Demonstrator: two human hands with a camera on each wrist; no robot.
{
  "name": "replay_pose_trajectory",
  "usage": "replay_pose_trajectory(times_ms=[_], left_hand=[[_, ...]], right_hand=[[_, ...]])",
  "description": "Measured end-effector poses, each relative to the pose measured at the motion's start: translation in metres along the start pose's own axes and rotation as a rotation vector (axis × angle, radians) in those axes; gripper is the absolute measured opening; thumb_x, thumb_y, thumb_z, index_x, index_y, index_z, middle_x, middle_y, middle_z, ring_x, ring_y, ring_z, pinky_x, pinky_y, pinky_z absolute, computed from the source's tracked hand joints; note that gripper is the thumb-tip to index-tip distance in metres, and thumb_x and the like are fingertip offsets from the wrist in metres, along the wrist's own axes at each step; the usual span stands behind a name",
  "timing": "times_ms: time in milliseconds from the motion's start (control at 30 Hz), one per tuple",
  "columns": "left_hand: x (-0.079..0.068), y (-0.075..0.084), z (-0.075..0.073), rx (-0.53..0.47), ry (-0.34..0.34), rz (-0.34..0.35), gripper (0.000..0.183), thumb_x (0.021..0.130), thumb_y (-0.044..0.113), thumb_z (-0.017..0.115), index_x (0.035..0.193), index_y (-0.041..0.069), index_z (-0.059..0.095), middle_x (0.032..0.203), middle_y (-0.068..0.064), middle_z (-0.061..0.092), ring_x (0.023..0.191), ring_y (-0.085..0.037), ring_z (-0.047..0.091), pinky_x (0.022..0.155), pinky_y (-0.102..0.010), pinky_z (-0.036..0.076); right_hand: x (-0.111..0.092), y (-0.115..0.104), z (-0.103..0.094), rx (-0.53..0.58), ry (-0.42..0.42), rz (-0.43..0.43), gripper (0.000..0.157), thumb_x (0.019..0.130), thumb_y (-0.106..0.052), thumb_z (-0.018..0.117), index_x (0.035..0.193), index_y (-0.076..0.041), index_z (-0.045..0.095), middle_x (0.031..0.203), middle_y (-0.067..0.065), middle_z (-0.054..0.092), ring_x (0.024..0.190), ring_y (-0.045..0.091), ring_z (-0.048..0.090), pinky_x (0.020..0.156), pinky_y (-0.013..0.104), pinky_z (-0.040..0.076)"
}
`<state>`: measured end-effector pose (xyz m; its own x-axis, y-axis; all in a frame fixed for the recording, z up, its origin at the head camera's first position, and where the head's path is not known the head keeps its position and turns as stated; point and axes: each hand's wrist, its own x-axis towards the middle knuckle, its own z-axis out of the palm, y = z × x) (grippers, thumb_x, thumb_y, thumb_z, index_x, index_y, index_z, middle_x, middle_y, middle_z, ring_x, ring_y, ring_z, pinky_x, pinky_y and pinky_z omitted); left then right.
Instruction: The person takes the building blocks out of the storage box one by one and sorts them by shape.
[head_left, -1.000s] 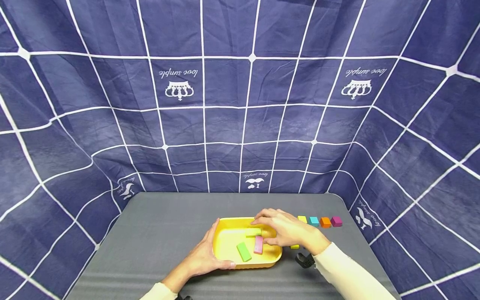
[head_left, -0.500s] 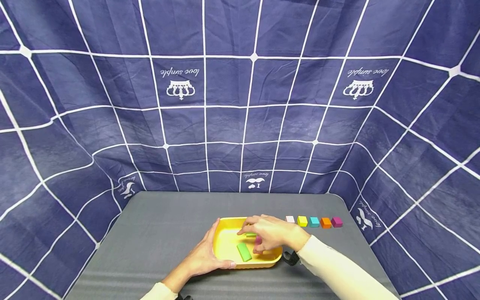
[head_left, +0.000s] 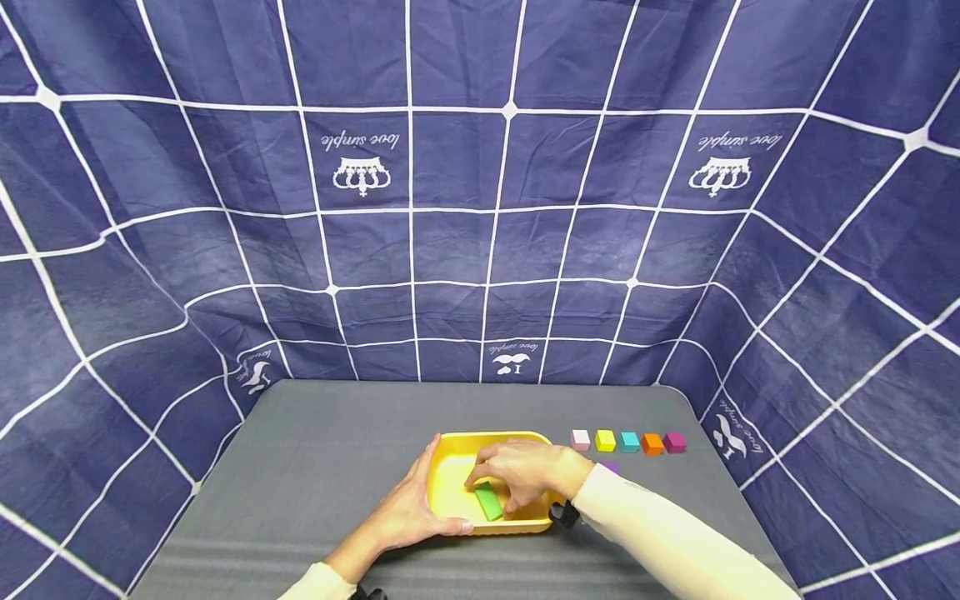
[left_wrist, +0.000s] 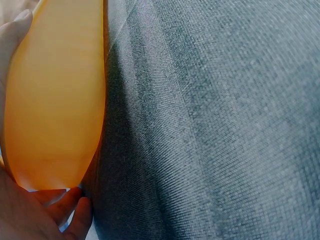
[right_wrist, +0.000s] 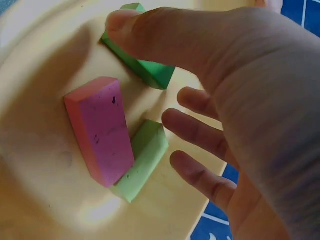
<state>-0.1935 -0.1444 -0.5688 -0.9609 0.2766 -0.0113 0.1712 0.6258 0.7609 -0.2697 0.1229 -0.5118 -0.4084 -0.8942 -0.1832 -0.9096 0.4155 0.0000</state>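
Note:
A shallow yellow plastic bin (head_left: pixel 517 528) stands on the table before me. My left hand (head_left: pixel 405 510) holds its left end, the thumb along the near side and the fingers round the end; the left wrist view shows the bin's outer wall (left_wrist: pixel 55 105). Inside the bin, my right hand (head_left: pixel 521 469) reaches over a green block (head_left: pixel 489 502), thumb and fingers spread on either side of it. In the right wrist view, a pink block (right_wrist: pixel 107 135) leans against or lies beside a pale green block (right_wrist: pixel 145 162), both under the hand and hidden from the head view.
Right of the bin runs a row of small cubes: pale pink (head_left: pixel 580 440), yellow (head_left: pixel 605 441), teal (head_left: pixel 629 442), orange (head_left: pixel 652 444) and magenta (head_left: pixel 675 442). A purple piece (head_left: pixel 610 468) shows partly behind the right forearm. A blue checked cloth (head_left: pixel 465 250) rises behind the grey table (head_left: pixel 360 433).
My right hand has moved left and nearer, from above the pink and pale green blocks to the green one. The left hand keeps its hold on the bin.

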Motion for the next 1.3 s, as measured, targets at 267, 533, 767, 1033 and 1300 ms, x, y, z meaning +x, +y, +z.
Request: replay_pose_trajectory(times_ms=[267, 533, 767, 1033, 1300], left_hand=[[0.0, 0.0, 0.0, -0.012, -0.001, -0.002, 0.159, 0.069, 0.063, 0.11, 0.189, 0.02, 0.015, 0.183, -0.019, 0.046, 0.143, -0.038, 0.068, 0.114, -0.066, 0.057], [-0.003, -0.001, -0.001, -0.013, -0.002, -0.006, 0.158, 0.069, 0.063, 0.11, 0.189, 0.021, 0.016, 0.183, -0.018, 0.046, 0.141, -0.036, 0.068, 0.113, -0.065, 0.058], [0.0, -0.001, -0.001, -0.01, -0.004, -0.002, 0.157, 0.07, 0.063, 0.109, 0.189, 0.02, 0.014, 0.182, -0.018, 0.047, 0.14, -0.035, 0.068, 0.111, -0.062, 0.058], [0.002, -0.002, 0.0, -0.004, -0.002, -0.004, 0.159, 0.069, 0.066, 0.109, 0.189, 0.019, 0.015, 0.182, -0.018, 0.047, 0.138, -0.035, 0.069, 0.111, -0.063, 0.059], [0.0, -0.001, 0.0, 0.002, -0.001, 0.003, 0.159, 0.07, 0.063, 0.109, 0.189, 0.017, 0.015, 0.181, -0.019, 0.048, 0.14, -0.037, 0.069, 0.11, -0.062, 0.06]], right_hand=[[0.006, -0.004, 0.005, -0.01, -0.03, -0.004, 0.07, 0.084, -0.039, 0.107, 0.147, -0.04, 0.079, 0.128, -0.014, 0.073, 0.097, -0.002, 0.067, 0.092, 0.015, 0.057], [0.008, -0.007, 0.005, -0.011, -0.056, 0.006, 0.066, 0.084, -0.039, 0.108, 0.143, -0.042, 0.079, 0.126, -0.014, 0.07, 0.092, -0.003, 0.061, 0.088, 0.017, 0.054], [0.008, -0.005, 0.004, -0.019, -0.058, 0.012, 0.061, 0.084, -0.037, 0.107, 0.139, -0.042, 0.081, 0.123, -0.015, 0.07, 0.086, -0.003, 0.059, 0.08, 0.014, 0.049], [0.006, -0.002, 0.002, 0.033, -0.052, 0.024, 0.056, 0.086, -0.03, 0.104, 0.137, -0.039, 0.082, 0.12, -0.014, 0.068, 0.083, -0.002, 0.056, 0.078, 0.011, 0.045], [0.0, 0.004, 0.0, 0.147, -0.004, 0.032, 0.051, 0.089, -0.022, 0.099, 0.137, -0.031, 0.081, 0.12, -0.009, 0.068, 0.082, -0.003, 0.053, 0.078, 0.009, 0.042]])
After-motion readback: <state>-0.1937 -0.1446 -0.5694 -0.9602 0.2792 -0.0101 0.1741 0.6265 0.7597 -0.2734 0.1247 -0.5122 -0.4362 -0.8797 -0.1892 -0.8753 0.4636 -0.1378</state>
